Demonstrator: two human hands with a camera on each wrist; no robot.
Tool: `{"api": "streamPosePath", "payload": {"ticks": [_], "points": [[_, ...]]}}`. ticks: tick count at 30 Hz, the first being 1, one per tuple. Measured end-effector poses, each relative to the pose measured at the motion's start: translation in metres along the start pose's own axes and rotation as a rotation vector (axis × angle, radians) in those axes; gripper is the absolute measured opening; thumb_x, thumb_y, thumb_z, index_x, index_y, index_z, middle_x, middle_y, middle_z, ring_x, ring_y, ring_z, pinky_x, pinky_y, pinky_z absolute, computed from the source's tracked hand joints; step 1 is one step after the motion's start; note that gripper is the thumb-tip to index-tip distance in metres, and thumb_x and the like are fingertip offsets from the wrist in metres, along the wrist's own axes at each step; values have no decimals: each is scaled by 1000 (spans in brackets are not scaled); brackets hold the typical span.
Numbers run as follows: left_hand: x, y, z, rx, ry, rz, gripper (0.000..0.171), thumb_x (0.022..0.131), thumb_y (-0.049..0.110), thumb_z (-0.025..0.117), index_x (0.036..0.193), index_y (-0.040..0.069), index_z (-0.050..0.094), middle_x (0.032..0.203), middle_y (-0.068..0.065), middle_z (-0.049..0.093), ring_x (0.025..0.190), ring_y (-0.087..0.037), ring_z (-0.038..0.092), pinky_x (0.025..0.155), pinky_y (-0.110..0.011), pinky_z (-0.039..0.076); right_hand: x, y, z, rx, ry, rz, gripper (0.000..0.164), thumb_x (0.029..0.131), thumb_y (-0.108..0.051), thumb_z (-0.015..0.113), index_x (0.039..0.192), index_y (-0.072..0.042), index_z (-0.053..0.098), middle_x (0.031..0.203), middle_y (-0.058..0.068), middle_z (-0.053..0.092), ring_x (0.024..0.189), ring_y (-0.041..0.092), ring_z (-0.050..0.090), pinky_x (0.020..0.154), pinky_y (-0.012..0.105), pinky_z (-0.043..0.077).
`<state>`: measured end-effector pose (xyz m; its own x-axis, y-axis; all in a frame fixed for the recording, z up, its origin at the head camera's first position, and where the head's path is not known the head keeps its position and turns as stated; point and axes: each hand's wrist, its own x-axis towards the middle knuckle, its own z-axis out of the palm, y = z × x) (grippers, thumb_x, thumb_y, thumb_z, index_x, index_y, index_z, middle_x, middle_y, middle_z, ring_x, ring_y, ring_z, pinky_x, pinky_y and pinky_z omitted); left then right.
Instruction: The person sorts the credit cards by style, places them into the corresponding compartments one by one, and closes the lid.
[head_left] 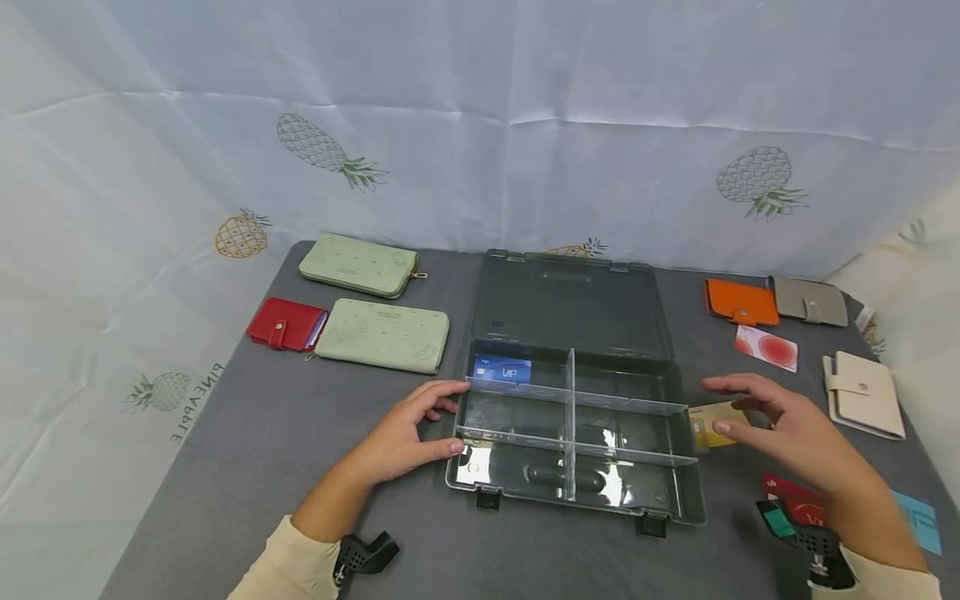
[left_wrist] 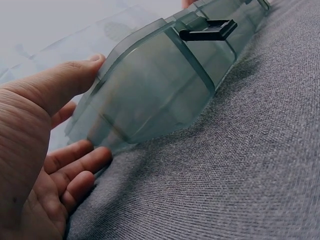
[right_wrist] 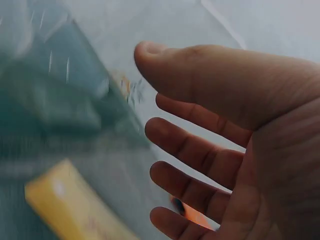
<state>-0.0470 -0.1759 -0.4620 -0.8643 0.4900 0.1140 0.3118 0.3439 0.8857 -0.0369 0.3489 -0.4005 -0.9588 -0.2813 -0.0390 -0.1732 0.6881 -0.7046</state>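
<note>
A dark translucent divided box (head_left: 517, 492) lies with its lid (head_left: 573, 304) folded back. A blue VIP card (head_left: 501, 369) sits in its back left compartment. My left hand (head_left: 408, 433) rests against the box's left side, thumb and fingertips touching the wall (left_wrist: 155, 95). To the right of the box, my right hand (head_left: 787, 425) hovers with loosely bent, spread fingers. A yellow card (head_left: 718, 423) lies beside the box's right wall, close to the right thumb. In the right wrist view, the yellow card (right_wrist: 75, 205) is apart from the fingers, which hold nothing.
Two pale green wallets (head_left: 360, 265) and a red card holder (head_left: 287, 324) lie at left. An orange holder (head_left: 742, 302), grey holder (head_left: 810, 301), cream holder (head_left: 864, 393) and pink-white card (head_left: 767, 347) lie at right. Red (head_left: 793, 498) and light-blue (head_left: 921, 521) cards lie near the right forearm.
</note>
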Motion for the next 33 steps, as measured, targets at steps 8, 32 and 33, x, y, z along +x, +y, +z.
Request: {"api": "streamPosePath", "payload": {"ticks": [8, 32, 33], "points": [[0, 0, 1, 7, 0, -3, 70, 91, 21, 86, 154, 15, 56, 147, -4, 58, 120, -21, 65, 98, -38, 51, -7, 41, -1, -97, 7, -11, 54, 92, -14, 86, 142, -13, 65, 134, -29, 50, 110, -7, 49, 87, 11, 40], [0, 3, 1, -7, -1, -7, 70, 91, 19, 86, 154, 16, 56, 149, -5, 57, 121, -22, 64, 98, -38, 51, 12, 55, 4, -296, 7, -175, 54, 70, -8, 100, 116, -13, 73, 110, 1, 63, 88, 4, 50, 75, 17, 43], [0, 3, 0, -7, -1, -9, 70, 91, 20, 86, 154, 16, 56, 149, -4, 57, 121, -22, 64, 98, -38, 51, 12, 54, 4, -288, 4, -164, 53, 71, -8, 100, 116, -12, 72, 110, 1, 63, 86, 4, 50, 73, 17, 43]]}}
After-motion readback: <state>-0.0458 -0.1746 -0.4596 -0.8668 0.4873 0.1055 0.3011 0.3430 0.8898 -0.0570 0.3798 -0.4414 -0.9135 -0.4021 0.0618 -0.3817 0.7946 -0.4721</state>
